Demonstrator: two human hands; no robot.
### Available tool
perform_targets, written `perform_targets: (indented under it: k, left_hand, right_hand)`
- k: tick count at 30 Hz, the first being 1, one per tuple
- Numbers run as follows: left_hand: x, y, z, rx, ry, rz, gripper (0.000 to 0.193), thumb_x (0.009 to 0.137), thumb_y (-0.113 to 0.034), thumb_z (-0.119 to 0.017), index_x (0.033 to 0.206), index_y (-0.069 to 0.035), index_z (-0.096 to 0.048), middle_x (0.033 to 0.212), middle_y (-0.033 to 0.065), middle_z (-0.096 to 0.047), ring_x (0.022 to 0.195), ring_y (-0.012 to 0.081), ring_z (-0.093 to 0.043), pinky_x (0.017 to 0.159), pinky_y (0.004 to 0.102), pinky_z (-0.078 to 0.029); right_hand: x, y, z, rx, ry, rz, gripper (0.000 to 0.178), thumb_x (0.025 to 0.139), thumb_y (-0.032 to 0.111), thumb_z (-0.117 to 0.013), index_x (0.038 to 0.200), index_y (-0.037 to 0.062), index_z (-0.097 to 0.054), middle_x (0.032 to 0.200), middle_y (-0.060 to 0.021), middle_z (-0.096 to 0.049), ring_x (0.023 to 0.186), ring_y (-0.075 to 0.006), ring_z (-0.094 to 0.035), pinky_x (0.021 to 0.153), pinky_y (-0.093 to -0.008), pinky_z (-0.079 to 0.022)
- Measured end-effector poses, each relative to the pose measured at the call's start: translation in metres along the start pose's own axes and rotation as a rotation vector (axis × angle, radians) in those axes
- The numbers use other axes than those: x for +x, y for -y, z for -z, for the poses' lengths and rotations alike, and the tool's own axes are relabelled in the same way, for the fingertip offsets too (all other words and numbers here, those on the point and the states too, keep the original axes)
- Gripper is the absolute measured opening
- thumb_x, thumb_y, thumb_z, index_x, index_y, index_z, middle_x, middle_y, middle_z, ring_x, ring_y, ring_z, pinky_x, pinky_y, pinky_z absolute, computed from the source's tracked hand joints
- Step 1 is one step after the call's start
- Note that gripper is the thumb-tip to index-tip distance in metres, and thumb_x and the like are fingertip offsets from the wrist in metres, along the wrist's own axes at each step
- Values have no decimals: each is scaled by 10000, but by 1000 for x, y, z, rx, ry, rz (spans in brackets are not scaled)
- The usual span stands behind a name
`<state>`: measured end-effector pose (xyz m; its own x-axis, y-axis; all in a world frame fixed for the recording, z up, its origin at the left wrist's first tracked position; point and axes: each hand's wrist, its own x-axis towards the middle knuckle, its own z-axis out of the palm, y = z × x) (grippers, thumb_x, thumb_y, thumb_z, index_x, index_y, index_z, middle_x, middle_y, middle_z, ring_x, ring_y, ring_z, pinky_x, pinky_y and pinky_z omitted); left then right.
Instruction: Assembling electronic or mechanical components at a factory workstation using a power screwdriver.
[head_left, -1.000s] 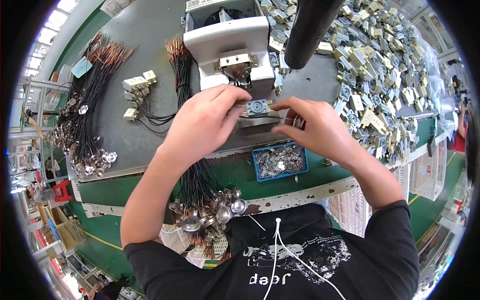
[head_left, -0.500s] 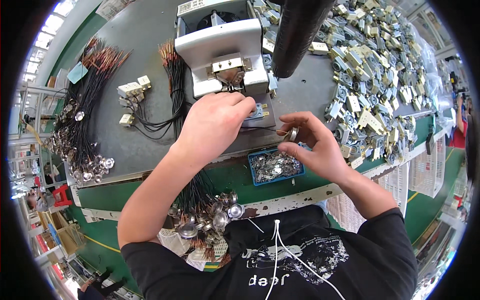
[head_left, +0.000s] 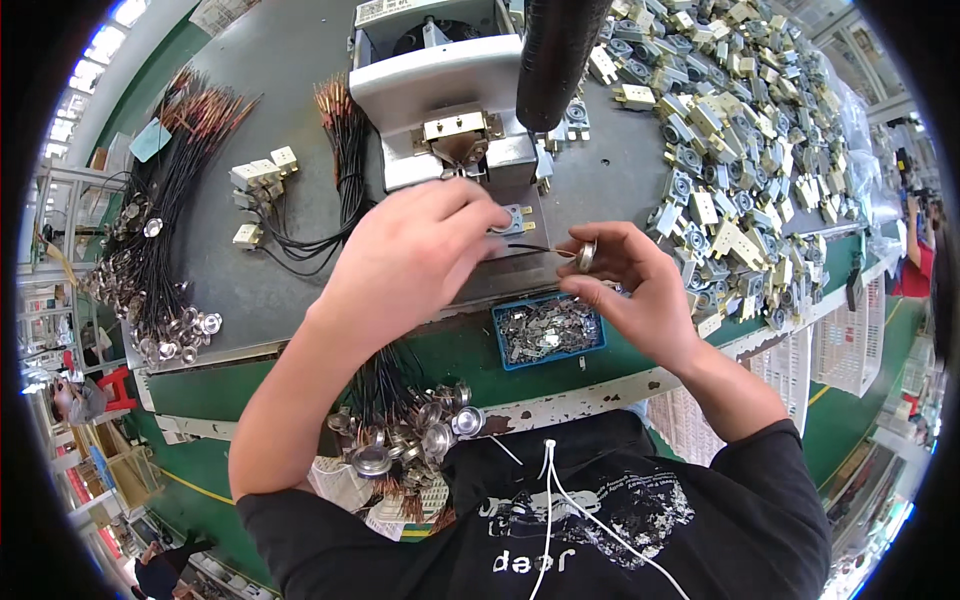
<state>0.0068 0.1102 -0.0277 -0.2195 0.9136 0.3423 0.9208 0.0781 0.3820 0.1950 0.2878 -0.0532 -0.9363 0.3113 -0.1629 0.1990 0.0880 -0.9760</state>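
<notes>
— How are the hands set?

— The left hand (head_left: 415, 255) reaches in from the near left, palm down, fingers curled forward and bunched together over a small grey part (head_left: 513, 217) with a round hole in its middle. The fingertips touch its left edge; whether they truly pinch it I cannot tell, since the hand covers that side. The right hand (head_left: 622, 275) comes in from the near right, wrist bent, thumb and forefinger pressed together on a small round metal disc (head_left: 586, 256), held on edge.

— And the part itself?

— It lies flat on the grey plate just in front of the white press (head_left: 445, 95), below the brass fitting (head_left: 455, 130). A thin black wire (head_left: 535, 248) runs from beside it to the disc in the right hand.

— What lies about them?

— Near the right hand, a blue tray (head_left: 549, 329) of small metal clips sits on the green table edge (head_left: 300, 370). To the right, a large heap of grey and cream housings (head_left: 745, 150). To the far left, bundles of black leads with metal discs (head_left: 160, 260) and a few cream connectors (head_left: 262, 175). More wired discs (head_left: 405, 430) hang over the near edge, beneath the left forearm. A black cylinder (head_left: 560, 55) stands beside the press.
</notes>
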Motion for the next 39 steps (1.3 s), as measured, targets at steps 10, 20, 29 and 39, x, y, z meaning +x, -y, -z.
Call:
perform_targets:
  k: [10, 20, 29, 39]
  left_hand:
    - [-15, 12, 22, -145, 125, 54, 207, 882, -106, -736, 1082, -56, -726, 874, 116, -669, 824, 304, -650, 730, 412, -529]
    - [-23, 15, 1, -150, -41, 19, 111, 877, -90, -679, 986, -87, -701, 822, 81, -658, 812, 281, -678, 698, 402, -546]
    - [-29, 8, 17, 130, 59, -73, 212, 790, -81, -709, 993, -56, -653, 868, 63, -613, 876, 263, -634, 769, 398, -521]
    - [-25, 7, 7, 116, -19, -58, 225, 821, -196, -787, 884, -66, -613, 785, 66, -590, 763, 260, -624, 689, 381, -522]
  right_hand:
    - [35, 8, -1, -214, 56, 180, 357, 992, 68, -675, 1334, -8, -606, 1127, -82, -729, 1030, -117, -684, 934, -296, -536]
    - [38, 21, -40, 698, -52, 216, 254, 1086, 122, -518, 1277, -24, -599, 1100, -137, -712, 1036, -154, -663, 912, -296, -525]
    - [45, 47, -12, -163, 333, -1, 335, 1014, 75, -646, 1341, 4, -629, 1084, -56, -702, 981, -101, -661, 863, -261, -537]
    - [40, 30, -20, -114, 247, 65, 343, 1005, 60, -667, 1343, 7, -637, 1097, -47, -709, 919, -85, -647, 813, -259, -544]
